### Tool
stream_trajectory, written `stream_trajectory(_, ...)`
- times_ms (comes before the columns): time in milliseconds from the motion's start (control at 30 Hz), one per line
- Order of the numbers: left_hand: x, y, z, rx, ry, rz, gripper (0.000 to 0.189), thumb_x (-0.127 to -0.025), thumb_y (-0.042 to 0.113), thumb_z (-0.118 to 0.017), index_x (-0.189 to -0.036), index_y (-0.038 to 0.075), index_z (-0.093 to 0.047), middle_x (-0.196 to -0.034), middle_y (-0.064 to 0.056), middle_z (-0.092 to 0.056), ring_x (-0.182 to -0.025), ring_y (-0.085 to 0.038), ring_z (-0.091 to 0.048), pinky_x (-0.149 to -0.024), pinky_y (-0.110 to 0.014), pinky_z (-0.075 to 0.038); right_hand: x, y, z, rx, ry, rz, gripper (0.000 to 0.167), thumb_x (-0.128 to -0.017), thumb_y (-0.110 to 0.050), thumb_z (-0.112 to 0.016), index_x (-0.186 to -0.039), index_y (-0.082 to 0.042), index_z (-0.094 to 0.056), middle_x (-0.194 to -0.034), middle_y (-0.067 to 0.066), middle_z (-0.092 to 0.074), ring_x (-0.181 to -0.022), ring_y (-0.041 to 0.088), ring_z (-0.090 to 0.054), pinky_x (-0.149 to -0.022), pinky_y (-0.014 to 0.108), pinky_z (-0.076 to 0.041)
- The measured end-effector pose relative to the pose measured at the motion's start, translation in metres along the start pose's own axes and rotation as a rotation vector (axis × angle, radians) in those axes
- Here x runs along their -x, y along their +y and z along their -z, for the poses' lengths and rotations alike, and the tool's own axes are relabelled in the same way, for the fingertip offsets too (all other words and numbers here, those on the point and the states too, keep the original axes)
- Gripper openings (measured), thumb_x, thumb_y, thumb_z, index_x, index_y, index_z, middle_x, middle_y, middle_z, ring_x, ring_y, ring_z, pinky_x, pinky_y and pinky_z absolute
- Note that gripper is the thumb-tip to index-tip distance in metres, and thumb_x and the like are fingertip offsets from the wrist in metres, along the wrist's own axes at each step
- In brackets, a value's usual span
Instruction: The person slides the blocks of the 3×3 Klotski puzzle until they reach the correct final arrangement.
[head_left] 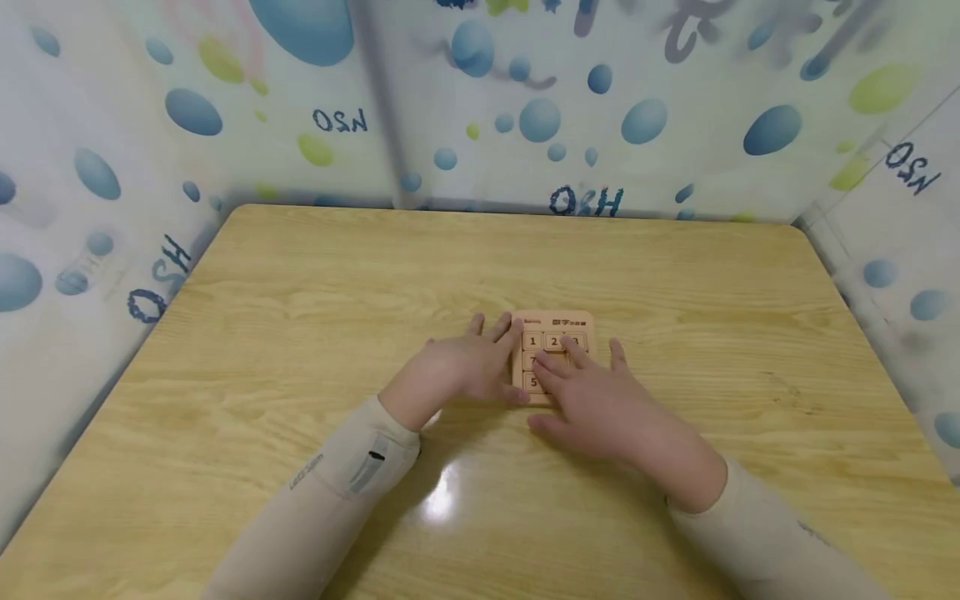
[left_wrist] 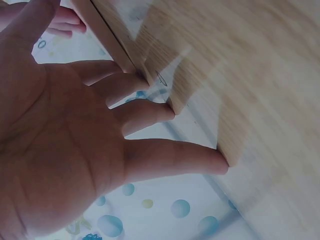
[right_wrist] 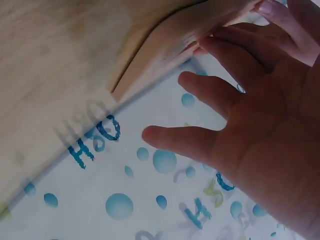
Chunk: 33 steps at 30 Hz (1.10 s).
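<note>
A small wooden number puzzle [head_left: 545, 316] lies flat on the table, its sliding tiles printed with digits such as 1, 2, 3, 7 and 5. My left hand [head_left: 478, 365] rests along the puzzle's left side, fingers spread and fairly straight, with the thumb by the lower left corner. In the left wrist view some fingertips meet the side of the board [left_wrist: 102, 36]. From the right, my right hand [head_left: 600, 407] reaches over the tiles, fingertips on them, covering several from the head view. The right wrist view shows its extended fingers beneath the board's edge [right_wrist: 155, 60].
The pale wood-grain table [head_left: 360, 275] extends around the puzzle on all sides. Behind it and at both sides hang white sheets [head_left: 495, 117] with blue and green bubbles and mirrored lettering. Light-coloured sleeves [head_left: 315, 500] cover both forearms.
</note>
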<state>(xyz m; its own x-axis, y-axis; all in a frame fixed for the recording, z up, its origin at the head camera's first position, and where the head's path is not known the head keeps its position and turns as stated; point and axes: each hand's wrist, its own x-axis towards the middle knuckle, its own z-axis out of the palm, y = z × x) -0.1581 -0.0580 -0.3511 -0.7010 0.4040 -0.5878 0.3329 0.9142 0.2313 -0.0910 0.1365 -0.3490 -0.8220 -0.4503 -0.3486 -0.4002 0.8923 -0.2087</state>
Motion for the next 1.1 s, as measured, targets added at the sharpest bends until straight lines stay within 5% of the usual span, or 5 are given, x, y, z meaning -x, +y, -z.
stream_trajectory(267,0.001,-0.001,-0.002,0.011,0.011,-0.002,0.112,-0.095,0.068,-0.068,-0.173,0.026,0.001,-0.181,0.003,0.008,-0.168,-0.036,0.006,-0.116,-0.091,-0.017,0.021,-0.003,0.010,0.028,-0.056,-0.114,0.075,-0.105,-0.064,-0.052,-0.164,-0.018,-0.045,-0.174,-0.001,-0.036,-0.166,0.042,-0.020,-0.117,0.092,-0.007)
stream_trajectory(1100,0.001,-0.001,-0.001,0.019,0.004,0.006,0.111,-0.096,0.067,-0.068,-0.173,0.026,0.000,-0.182,0.004,0.007,-0.168,-0.037,0.005,-0.113,-0.092,-0.020,0.026,-0.009,-0.001,0.067,-0.020,-0.054,0.072,-0.105,-0.063,-0.053,-0.160,-0.016,-0.050,-0.171,0.000,-0.042,-0.162,0.044,-0.028,-0.121,0.087,-0.010)
